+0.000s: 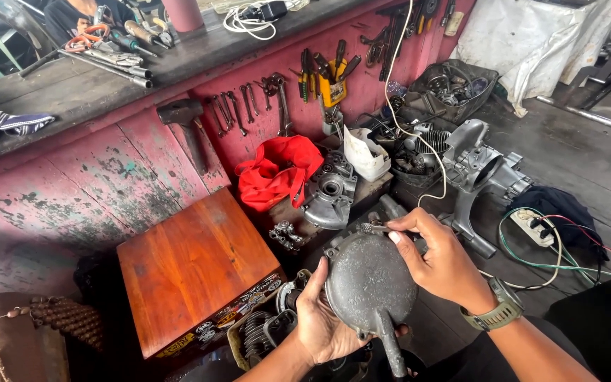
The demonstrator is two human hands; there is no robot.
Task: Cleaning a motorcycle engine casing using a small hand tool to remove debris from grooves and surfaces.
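The left hand (323, 322) is cupping the round grey engine cover (370, 283) from below, fingers wrapped on its rim. The right hand (438, 260) is resting on its top edge, fingers pinching what is probably a small metal tool (374, 228). A red cloth (277, 171) is lying well beyond the fingers.

A reddish wooden box (196, 269) sits at lower centre-left, stickers along its front edge. Above it a worn pink wooden wall (93, 177) carries a hanging hammer (189, 127), a row of wrenches (238, 106) and yellow-handled pliers (330, 81). A red cloth bag (277, 170) lies at centre, just beside a grey engine casing (330, 194). At centre right stands a larger engine block (479, 166). A white power strip (539, 226) with green cable rests on the floor at right. Upper right, a white tarp (532, 42).
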